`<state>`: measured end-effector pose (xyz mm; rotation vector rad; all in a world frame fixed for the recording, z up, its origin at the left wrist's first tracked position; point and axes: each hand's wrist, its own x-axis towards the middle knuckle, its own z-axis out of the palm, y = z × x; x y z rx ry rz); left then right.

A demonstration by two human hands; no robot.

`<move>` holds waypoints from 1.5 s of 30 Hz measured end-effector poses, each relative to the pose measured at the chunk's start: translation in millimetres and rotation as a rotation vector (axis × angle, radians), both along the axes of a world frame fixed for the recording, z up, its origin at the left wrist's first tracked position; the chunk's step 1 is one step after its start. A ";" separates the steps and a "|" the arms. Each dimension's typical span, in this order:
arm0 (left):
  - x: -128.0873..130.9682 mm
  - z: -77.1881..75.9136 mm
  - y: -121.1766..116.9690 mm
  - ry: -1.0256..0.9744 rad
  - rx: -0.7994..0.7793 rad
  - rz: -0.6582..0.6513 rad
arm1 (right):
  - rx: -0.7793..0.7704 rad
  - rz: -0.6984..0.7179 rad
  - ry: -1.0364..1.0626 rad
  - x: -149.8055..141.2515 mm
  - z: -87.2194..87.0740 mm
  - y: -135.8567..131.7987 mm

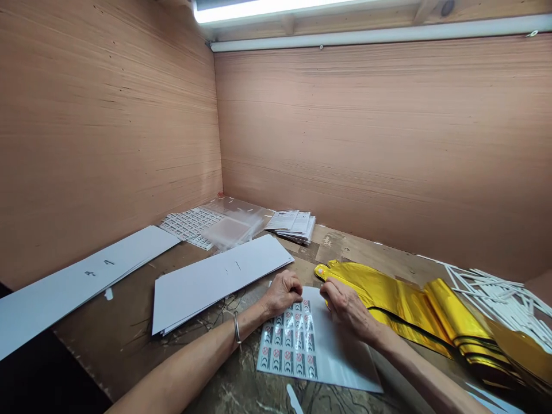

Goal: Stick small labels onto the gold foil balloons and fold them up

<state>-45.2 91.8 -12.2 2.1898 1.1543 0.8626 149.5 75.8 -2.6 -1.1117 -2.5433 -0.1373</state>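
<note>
The left hand and the right hand are at the top edge of a sheet of stickers. The sheet lies flat on the desk, right under the hands. The fingers on both hands are curled together, but I cannot tell if they pinch the sheet. A silver bangle sits on the left wrist. Shiny gold balloons lie just beside the right hand. White boards lie to the left. Far back by the wall are a pile of papers and a clear plastic bag. White sticks lie in a heap on the right.
</note>
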 end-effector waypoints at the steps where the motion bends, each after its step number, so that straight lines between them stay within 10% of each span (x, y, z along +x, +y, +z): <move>1: -0.2 0.1 0.1 -0.002 0.000 0.002 | -0.002 -0.008 0.029 3.0 3.3 2.9; 10: -0.7 -1.0 0.0 -0.008 0.003 0.000 | -0.139 0.099 -0.062 -3.4 10.8 -14.7; 19: -0.7 -2.4 0.1 0.000 0.012 0.010 | 0.164 0.228 -0.461 -20.6 1.4 -25.7; 33: 0.5 -3.3 0.7 -0.008 0.000 0.030 | -0.024 -0.027 0.197 1.6 7.4 6.4; 45: 0.1 -3.0 -0.5 -0.003 0.003 0.030 | 0.214 -0.137 -0.303 41.1 9.9 34.8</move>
